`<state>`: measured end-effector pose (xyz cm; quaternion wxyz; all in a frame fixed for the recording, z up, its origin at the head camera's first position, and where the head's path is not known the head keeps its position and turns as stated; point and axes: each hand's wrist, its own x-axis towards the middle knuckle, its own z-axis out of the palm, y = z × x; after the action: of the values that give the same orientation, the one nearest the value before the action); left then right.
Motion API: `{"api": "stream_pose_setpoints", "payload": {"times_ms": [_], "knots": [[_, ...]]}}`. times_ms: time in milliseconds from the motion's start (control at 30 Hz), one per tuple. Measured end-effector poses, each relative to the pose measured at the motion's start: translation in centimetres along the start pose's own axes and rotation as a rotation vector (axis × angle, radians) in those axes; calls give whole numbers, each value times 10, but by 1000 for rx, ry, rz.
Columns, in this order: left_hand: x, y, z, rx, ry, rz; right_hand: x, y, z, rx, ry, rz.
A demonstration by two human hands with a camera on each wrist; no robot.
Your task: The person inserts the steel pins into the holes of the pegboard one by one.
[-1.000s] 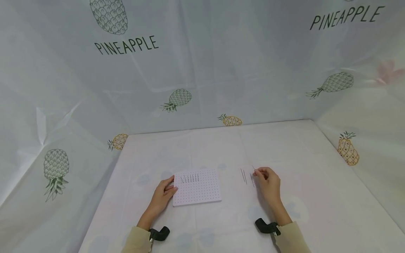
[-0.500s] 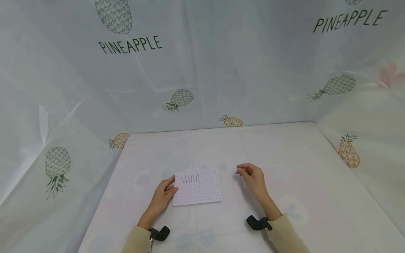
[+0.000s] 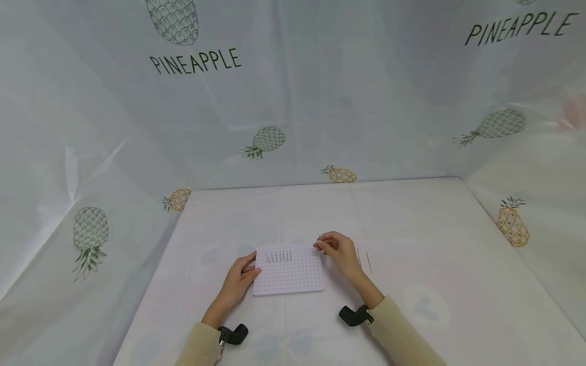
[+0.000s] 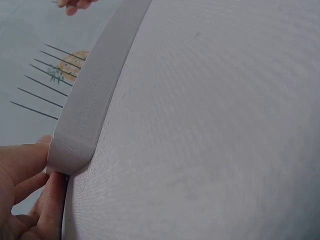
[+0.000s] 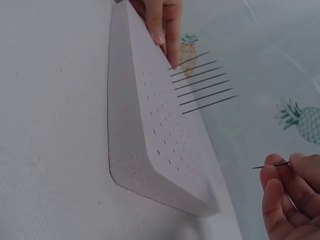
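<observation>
A white board dotted with small holes [image 3: 288, 281] lies flat on the table. Several thin dark needles [image 5: 210, 104] stand in a row in its far left part; in the head view the leftmost one leans. My left hand [image 3: 235, 280] grips the board's left edge, thumb and fingers at the corner in the left wrist view. Just past the board's far right corner, my right hand [image 3: 338, 251] pinches another needle [image 5: 258, 167] between thumb and fingertips, its point sticking out. The right wrist view shows that hand apart from the board and the standing row.
Two loose needles, one a dark line [image 3: 369, 263], lie on the table right of the board, beside my right hand. A white cloth [image 3: 412, 218] covers the table. Behind it hangs a pineapple-print curtain [image 3: 311, 117].
My right hand has moved left with the needle, from the loose needles to the board's far right corner. My left hand stays on the board's edge. The head view has shifted slightly.
</observation>
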<state>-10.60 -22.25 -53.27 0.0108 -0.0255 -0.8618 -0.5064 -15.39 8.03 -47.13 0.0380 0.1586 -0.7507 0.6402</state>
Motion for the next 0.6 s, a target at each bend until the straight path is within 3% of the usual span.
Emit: {"api": "stream_pose_setpoints", "payload": {"times_ms": [267, 600], "knots": [[2, 1, 1, -41, 12, -2, 10, 29, 19, 45, -55, -63], [1, 2, -1, -31, -3, -12, 9, 20, 36, 17, -149, -34]]}}
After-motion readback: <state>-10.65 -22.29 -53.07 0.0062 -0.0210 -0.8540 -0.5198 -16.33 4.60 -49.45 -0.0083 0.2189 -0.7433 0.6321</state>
